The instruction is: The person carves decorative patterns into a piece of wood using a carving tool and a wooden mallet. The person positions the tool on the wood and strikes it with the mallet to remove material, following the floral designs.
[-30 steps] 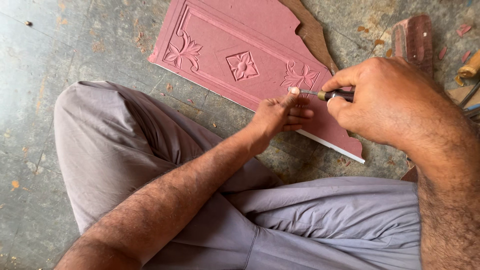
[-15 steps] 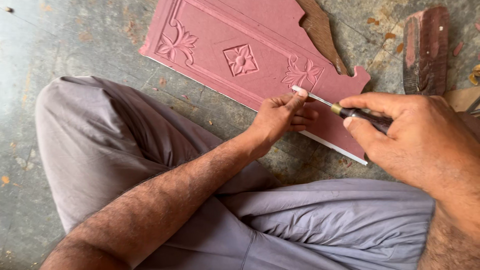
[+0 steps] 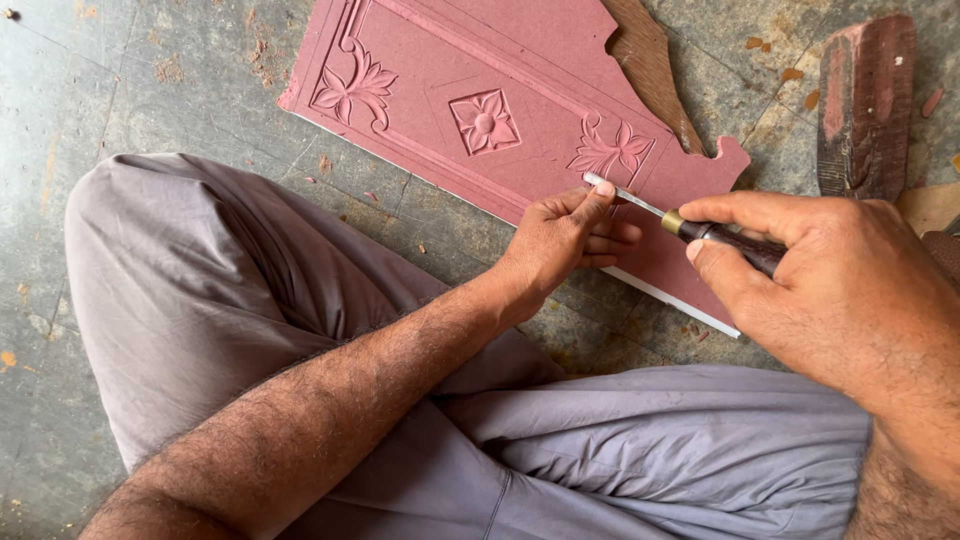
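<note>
A pink carved board (image 3: 520,90) with flower reliefs lies flat on the concrete floor. My right hand (image 3: 830,290) grips the dark handle of a carving chisel (image 3: 670,218), whose thin steel blade points left toward a carved flower. My left hand (image 3: 565,240) rests on the board's near edge, with its fingertips pinching and steadying the blade close to the tip. The chisel's tip sits just below the right-hand flower carving.
My crossed legs in grey trousers (image 3: 250,300) fill the lower frame. A dark wooden mallet or block (image 3: 865,100) lies at the upper right. A brown wooden offcut (image 3: 645,60) pokes out from under the board. Wood chips dot the floor (image 3: 150,90).
My right hand has slid back to the right along the chisel, exposing more of the blade. My left hand has stayed at the board's edge with the blade tip.
</note>
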